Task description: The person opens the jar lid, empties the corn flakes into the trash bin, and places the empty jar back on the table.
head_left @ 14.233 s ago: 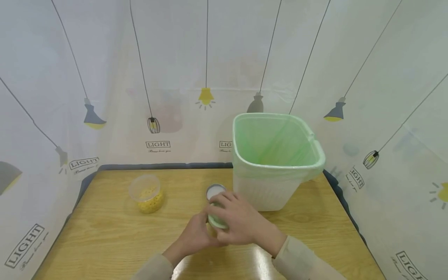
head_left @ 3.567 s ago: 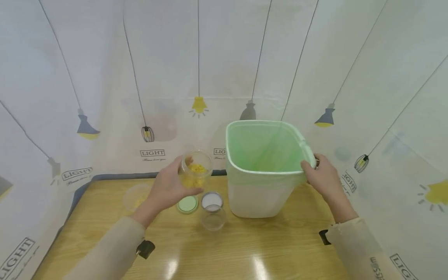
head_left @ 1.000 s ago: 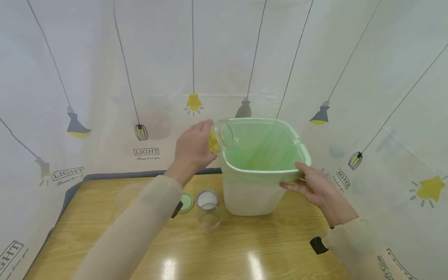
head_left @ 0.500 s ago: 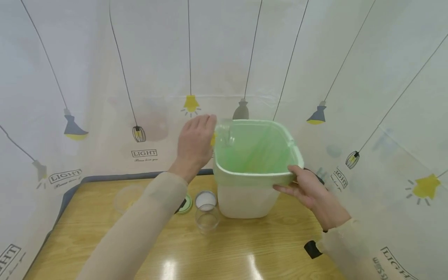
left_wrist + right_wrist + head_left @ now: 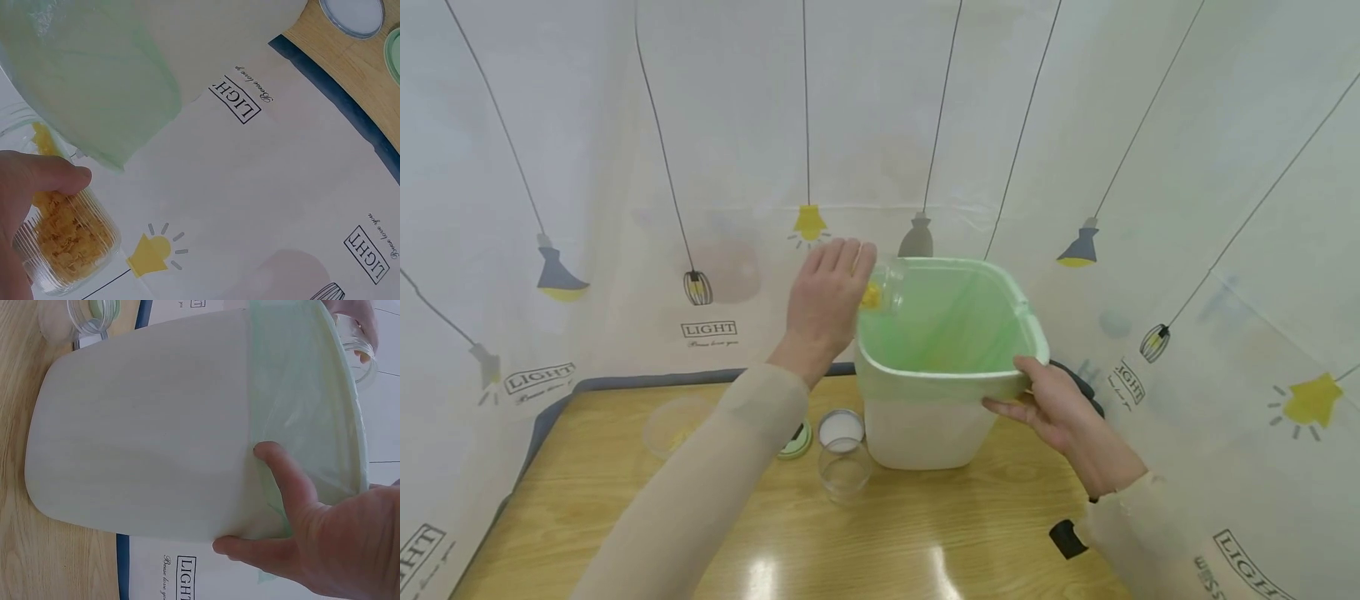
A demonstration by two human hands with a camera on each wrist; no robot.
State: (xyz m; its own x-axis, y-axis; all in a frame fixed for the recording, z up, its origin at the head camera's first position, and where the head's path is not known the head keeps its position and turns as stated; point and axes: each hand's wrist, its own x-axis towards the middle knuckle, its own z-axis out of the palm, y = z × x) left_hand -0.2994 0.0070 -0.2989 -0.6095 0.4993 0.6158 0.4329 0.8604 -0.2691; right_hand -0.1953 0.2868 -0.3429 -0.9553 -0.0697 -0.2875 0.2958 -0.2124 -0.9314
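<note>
Over bin (image 5: 925,417) rim: jar (image 5: 883,287) tipped in left-hand (image 5: 823,304) grip.

- "LIGHT" in a box, fine script line beneath too small to read: printed on the curtain (image 5: 880,125), head view, left of centre at (image 5: 709,329).
- "LIGHT" again, lower left on the same curtain, slanted.
- "LIGHT", partly cut off, bottom left corner and bottom right corner.
- Left wrist view: "LIGHT" on the curtain, twice, upside down, centre and lower right.
- Right wrist view: "LIGH", cut off, bottom edge.
</note>
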